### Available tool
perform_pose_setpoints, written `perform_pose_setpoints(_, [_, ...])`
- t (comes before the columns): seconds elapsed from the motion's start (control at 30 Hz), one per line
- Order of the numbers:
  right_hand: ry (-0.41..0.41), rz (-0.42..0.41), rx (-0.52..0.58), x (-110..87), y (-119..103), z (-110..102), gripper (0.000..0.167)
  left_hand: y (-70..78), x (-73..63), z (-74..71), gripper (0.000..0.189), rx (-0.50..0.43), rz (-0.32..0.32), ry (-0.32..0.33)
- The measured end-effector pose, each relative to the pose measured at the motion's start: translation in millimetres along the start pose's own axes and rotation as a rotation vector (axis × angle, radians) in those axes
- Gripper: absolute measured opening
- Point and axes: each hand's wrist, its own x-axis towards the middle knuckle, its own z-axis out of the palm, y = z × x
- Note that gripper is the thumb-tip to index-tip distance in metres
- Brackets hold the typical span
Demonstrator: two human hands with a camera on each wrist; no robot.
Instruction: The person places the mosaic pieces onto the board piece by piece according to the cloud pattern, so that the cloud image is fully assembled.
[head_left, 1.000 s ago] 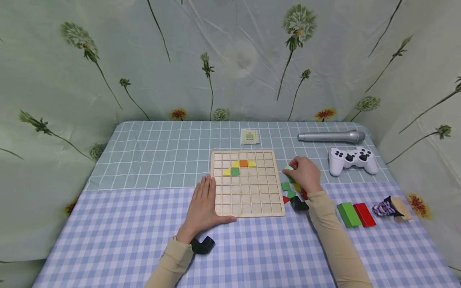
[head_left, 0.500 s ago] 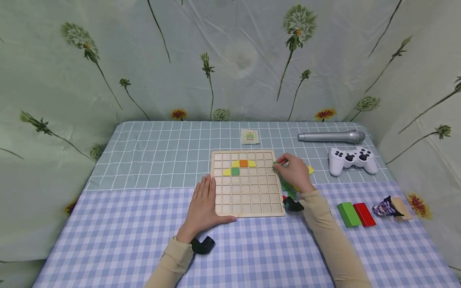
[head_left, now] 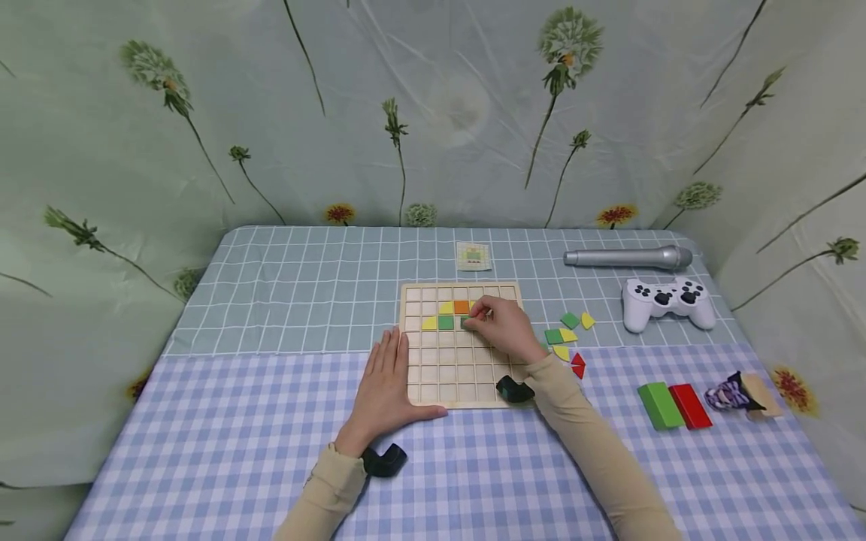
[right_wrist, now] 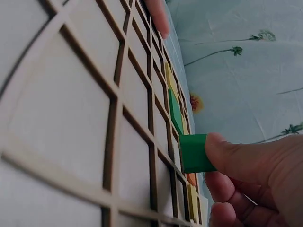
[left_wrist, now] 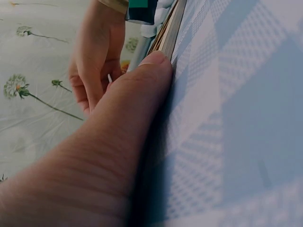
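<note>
A wooden grid board (head_left: 440,376) lies on the table with yellow quarter-round pieces, an orange square (head_left: 461,307) and a green square (head_left: 445,322) in its cells. My right hand (head_left: 504,327) is over the upper part of the board and pinches another green square piece (right_wrist: 194,153) between thumb and fingers. In the right wrist view that piece stands tilted at the cells beside the placed ones. My left hand (head_left: 382,379) lies with straight fingers along the board's left edge, its thumb (left_wrist: 154,71) against the near edge.
Loose green, yellow and red pieces (head_left: 560,336) lie right of the board. A small pattern card (head_left: 473,256) is behind it. Farther right are a silver microphone (head_left: 625,258), a white game controller (head_left: 666,302), green (head_left: 660,406) and red blocks (head_left: 691,406), and a small purple figure (head_left: 729,394).
My right hand has picked up a green square from the loose pieces and moved left over the board with it. The left hand has stayed at the board's edge.
</note>
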Motion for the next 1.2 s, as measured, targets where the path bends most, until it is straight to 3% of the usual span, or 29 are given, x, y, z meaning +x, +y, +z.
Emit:
perform_pose_setpoints(0.47, [-0.007,-0.034,-0.177,7.8,-1,1,0.008,2.3,2.0,0.7,0.134,-0.015,-0.003,-0.021])
perform_pose_setpoints(0.67, [-0.011,-0.045,-0.208,3.1,2,1,0.009,3.3,1.9,2.9,0.134,-0.019,0.017,0.008])
perform_pose_setpoints(0.93, [0.007,-0.040,-0.132,-19.3,18,-26,0.011,1.1,0.4,3.2,0.134,-0.021,0.003,-0.005])
perform_pose_setpoints(1.2, [0.028,0.052,-0.182,-41.7,44,-57,0.012,-1.8,0.3,1.3,0.133,-0.020,0.015,0.017])
